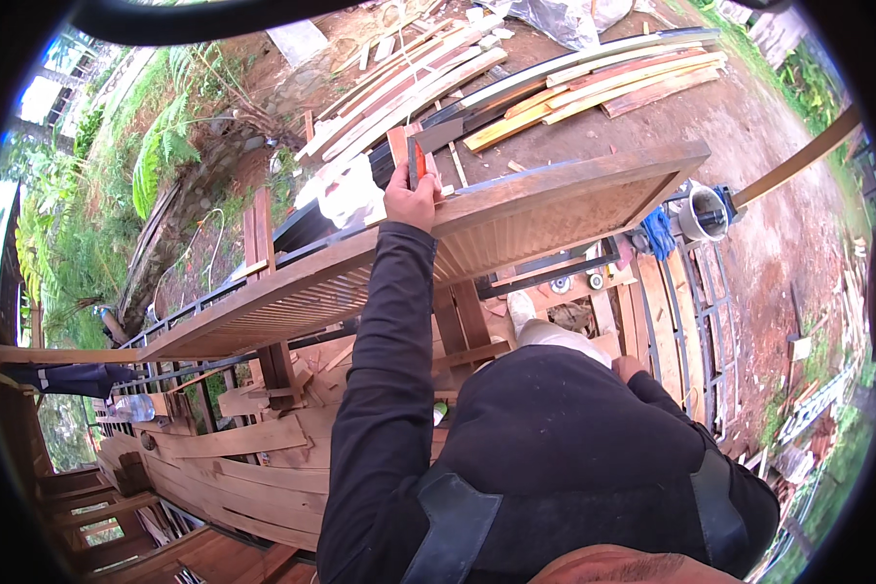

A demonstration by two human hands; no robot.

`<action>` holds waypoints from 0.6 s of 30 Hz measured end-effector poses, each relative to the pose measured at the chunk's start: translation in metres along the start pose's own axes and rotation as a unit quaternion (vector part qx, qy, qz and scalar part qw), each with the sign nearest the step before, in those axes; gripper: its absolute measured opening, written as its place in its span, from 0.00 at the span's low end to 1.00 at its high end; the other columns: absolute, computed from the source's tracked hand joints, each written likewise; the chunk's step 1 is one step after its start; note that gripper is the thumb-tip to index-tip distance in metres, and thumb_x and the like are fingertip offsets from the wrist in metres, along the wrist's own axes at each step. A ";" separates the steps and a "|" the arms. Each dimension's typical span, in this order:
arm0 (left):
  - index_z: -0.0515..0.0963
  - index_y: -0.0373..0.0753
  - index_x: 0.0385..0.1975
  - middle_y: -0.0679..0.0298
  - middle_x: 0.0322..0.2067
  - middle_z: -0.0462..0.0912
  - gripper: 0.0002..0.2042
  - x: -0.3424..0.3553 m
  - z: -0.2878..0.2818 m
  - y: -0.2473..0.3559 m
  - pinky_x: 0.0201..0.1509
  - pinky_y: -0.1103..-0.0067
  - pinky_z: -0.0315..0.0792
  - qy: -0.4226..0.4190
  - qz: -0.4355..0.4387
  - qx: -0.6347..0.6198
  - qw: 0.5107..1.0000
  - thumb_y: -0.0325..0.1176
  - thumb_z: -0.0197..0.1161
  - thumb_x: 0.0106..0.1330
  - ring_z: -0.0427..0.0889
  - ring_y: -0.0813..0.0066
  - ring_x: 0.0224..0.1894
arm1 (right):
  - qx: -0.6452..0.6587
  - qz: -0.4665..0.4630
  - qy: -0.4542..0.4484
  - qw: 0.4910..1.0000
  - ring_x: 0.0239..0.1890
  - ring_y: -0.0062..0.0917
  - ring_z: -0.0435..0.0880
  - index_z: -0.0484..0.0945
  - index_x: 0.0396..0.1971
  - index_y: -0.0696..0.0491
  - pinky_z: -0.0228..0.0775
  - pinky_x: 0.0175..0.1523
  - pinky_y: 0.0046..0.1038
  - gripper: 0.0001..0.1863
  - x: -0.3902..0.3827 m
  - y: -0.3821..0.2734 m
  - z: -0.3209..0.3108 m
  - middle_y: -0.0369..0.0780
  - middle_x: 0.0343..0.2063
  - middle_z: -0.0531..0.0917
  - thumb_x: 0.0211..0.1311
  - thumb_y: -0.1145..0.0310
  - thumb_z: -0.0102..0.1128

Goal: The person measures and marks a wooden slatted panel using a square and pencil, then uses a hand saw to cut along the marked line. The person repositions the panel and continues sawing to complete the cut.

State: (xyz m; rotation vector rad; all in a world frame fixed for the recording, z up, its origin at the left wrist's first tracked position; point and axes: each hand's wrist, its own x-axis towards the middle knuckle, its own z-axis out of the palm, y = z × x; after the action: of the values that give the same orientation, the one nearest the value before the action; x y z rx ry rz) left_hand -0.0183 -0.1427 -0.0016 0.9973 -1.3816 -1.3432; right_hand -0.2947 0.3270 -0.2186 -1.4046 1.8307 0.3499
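Bare reddish earth [774, 214] and greenery surround an outdoor work site. Well to the left of the left hand [411, 204] grow green ferns [161, 161]; a clear plastic bottle [136, 408] lies lower on that side. The left hand is clamped around a red-and-dark tool [419, 164], at the far edge of a long slatted wooden panel [501, 240]. Stacked planks [594, 94] lie beyond that hand, to its right. The right hand [630, 368] is beside the pale trousers, its grip impossible to tell. Farther right and beyond it are blue cloth [658, 236] and a bucket [701, 216].
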 end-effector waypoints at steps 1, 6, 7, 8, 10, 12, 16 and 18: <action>0.77 0.31 0.48 0.65 0.31 0.80 0.10 -0.002 0.001 0.001 0.31 0.78 0.82 0.002 0.002 0.000 1.000 0.23 0.60 0.69 0.81 0.79 0.25 | -0.043 -0.007 -0.008 0.999 0.47 0.46 0.87 0.88 0.41 0.49 0.78 0.54 0.44 0.15 -0.016 -0.023 -0.047 0.50 0.40 0.88 0.67 0.62 0.52; 0.78 0.33 0.51 0.66 0.31 0.81 0.11 -0.016 0.009 0.002 0.28 0.81 0.78 0.003 0.012 -0.034 0.999 0.24 0.60 0.70 0.81 0.81 0.24 | 0.144 -0.110 0.409 0.894 0.50 0.45 0.84 0.83 0.51 0.56 0.75 0.57 0.41 0.20 -0.013 -0.063 -0.188 0.49 0.45 0.86 0.59 0.68 0.69; 0.78 0.32 0.51 0.65 0.31 0.82 0.12 -0.023 0.005 0.003 0.28 0.82 0.77 0.007 0.009 -0.025 1.000 0.24 0.60 0.70 0.81 0.81 0.24 | 0.108 -0.155 0.447 0.874 0.51 0.44 0.83 0.82 0.53 0.55 0.74 0.59 0.41 0.24 -0.022 -0.092 -0.231 0.47 0.45 0.85 0.54 0.69 0.73; 0.78 0.32 0.52 0.65 0.31 0.82 0.13 -0.028 0.005 0.002 0.28 0.82 0.77 0.007 0.008 -0.020 1.000 0.24 0.60 0.70 0.81 0.81 0.24 | 0.070 -0.199 0.483 0.850 0.53 0.44 0.81 0.80 0.56 0.54 0.72 0.62 0.42 0.29 -0.020 -0.106 -0.260 0.46 0.48 0.84 0.51 0.69 0.75; 0.77 0.30 0.55 0.64 0.29 0.83 0.15 -0.038 0.004 -0.003 0.28 0.81 0.76 0.012 0.057 0.026 0.998 0.26 0.61 0.70 0.82 0.80 0.25 | -0.024 -0.256 0.501 0.826 0.59 0.44 0.77 0.75 0.64 0.52 0.70 0.65 0.43 0.39 -0.025 -0.144 -0.311 0.48 0.55 0.80 0.48 0.67 0.77; 0.77 0.29 0.55 0.64 0.28 0.83 0.16 -0.052 0.005 -0.003 0.28 0.80 0.76 0.013 0.002 -0.042 0.999 0.27 0.61 0.69 0.82 0.80 0.26 | -0.088 -0.282 0.479 0.826 0.61 0.44 0.76 0.72 0.67 0.50 0.69 0.67 0.43 0.43 -0.015 -0.169 -0.333 0.48 0.56 0.79 0.46 0.64 0.78; 0.77 0.29 0.58 0.66 0.28 0.82 0.18 -0.086 0.004 0.015 0.30 0.81 0.74 0.022 0.003 -0.018 1.000 0.27 0.60 0.70 0.80 0.83 0.27 | -0.127 -0.267 0.302 0.906 0.60 0.45 0.78 0.71 0.66 0.49 0.71 0.65 0.42 0.44 0.019 -0.177 -0.342 0.47 0.57 0.80 0.45 0.57 0.78; 0.78 0.30 0.56 0.67 0.28 0.82 0.17 -0.103 -0.001 0.016 0.30 0.81 0.74 0.004 0.003 -0.011 1.000 0.27 0.61 0.70 0.79 0.83 0.26 | -0.131 -0.216 0.190 0.949 0.52 0.45 0.84 0.77 0.60 0.50 0.77 0.59 0.41 0.38 0.020 -0.188 -0.350 0.48 0.49 0.85 0.45 0.60 0.76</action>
State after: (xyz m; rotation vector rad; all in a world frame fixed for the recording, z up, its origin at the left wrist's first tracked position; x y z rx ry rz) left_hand 0.0073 -0.0420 0.0055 0.9823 -1.3586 -1.3464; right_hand -0.2708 0.0257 0.0395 -2.1278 1.7438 0.0987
